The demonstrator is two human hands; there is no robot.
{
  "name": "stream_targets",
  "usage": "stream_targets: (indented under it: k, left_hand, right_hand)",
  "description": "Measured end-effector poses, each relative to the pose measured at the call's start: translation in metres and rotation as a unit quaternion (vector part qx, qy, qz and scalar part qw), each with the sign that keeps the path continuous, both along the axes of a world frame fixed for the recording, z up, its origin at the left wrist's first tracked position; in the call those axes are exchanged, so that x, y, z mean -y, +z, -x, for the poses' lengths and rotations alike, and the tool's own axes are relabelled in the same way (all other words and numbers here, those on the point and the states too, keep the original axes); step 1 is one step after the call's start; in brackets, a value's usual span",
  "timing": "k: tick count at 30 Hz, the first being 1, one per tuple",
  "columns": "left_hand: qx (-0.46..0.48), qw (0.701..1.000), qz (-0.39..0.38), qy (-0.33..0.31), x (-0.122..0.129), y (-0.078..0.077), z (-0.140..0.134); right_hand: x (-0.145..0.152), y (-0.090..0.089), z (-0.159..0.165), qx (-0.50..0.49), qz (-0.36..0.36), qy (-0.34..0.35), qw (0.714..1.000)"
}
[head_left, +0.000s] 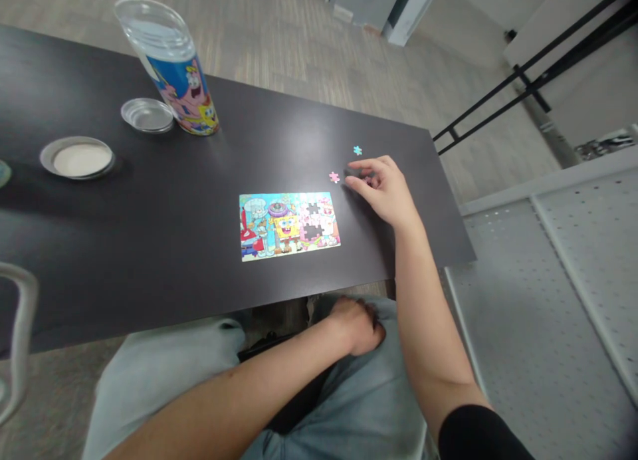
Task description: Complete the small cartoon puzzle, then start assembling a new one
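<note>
A cartoon jigsaw puzzle [269, 250] lies on the dark table, mostly assembled, with two dark gaps in its right half. Just beyond its upper right corner rests a loose pink puzzle piece [333, 177], and a turquoise puzzle piece [357, 151] lies farther back. My right hand [381, 187] hovers beside these pieces, thumb and index finger apart and the other fingers curled under. Nothing shows between thumb and index; what the curled fingers cover is unclear. Below the table edge, my left hand [356, 327] rests on my thigh with its fingers curled in, partly hidden.
Toward the back left, a tall clear-topped cylinder [187, 91] with cartoon print leans in view beside a round clear lid [148, 115]. A shallow round container [77, 157] with a white disc is farther left. A pale curved bar [22, 334] crosses the left edge.
</note>
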State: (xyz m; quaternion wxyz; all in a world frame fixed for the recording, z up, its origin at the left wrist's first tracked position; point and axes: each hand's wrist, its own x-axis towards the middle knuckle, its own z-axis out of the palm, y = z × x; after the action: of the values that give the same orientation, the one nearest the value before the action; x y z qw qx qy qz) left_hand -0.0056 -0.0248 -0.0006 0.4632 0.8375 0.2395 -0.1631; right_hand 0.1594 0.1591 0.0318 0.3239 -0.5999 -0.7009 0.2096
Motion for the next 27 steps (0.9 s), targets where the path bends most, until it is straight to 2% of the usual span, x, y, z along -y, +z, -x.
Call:
stream_targets:
  k: [5,10,19,23,27]
  left_hand:
    - [-0.003,1.0,0.002,0.001,0.001,-0.005,0.0]
    - [-0.007,1.0,0.002,-0.003,0.002,-0.007,-0.001]
    - [-0.006,1.0,-0.001,-0.002,0.001,-0.002,0.0]
    - [-0.002,1.0,-0.005,0.006,0.002,-0.001,0.001]
    - [0.0,1.0,-0.003,0.009,0.003,-0.001,0.001]
  right_hand:
    - [-0.004,-0.004,0.024,0.004,-0.019,0.06,0.998]
    - [-0.004,0.004,0.023,0.014,0.015,0.087,0.996]
    - [0.001,0.012,0.017,0.023,0.015,0.065,0.997]
    - [0.007,0.018,0.021,0.016,0.039,0.074,0.996]
    - [0.013,0.025,0.027,-0.037,0.081,0.107,0.99]
